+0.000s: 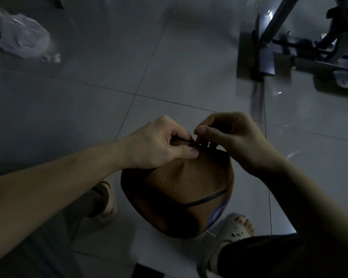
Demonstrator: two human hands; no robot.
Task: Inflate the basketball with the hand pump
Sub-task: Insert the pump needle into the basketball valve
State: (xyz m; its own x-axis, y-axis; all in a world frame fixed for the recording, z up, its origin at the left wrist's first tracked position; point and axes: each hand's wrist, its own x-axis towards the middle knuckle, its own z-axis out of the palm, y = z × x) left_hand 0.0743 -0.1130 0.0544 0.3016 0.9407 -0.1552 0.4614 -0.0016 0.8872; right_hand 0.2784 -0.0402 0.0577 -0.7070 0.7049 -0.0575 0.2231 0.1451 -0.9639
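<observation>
From the head view, the basketball (pixel 181 183) is soft and dented. It is held low over the tiled floor (pixel 109 77), between the person's sandalled feet (pixel 229 229). The left hand (pixel 159 145) grips the ball's crown, with the thumb pressed flat on the pebbled skin and the fingers curled over a fold beside a black seam. The right hand (pixel 229 137) is at the same spot with its thumb and forefinger pinched together. The light is dim, and I cannot tell whether they hold a needle or nothing at all. No pump body shows in the frame.

The step in hand seems to be finding or seating the valve. To do it well, the left hand should hold the skin taut around the valve so the slack rubber does not buckle. Anything going in should enter straight, not at a slant. The ball should also be braced against the legs so it cannot roll.

A crumpled plastic bag (pixel 20 37) and a dark metal frame (pixel 269 47) lie well apart from the ball.
</observation>
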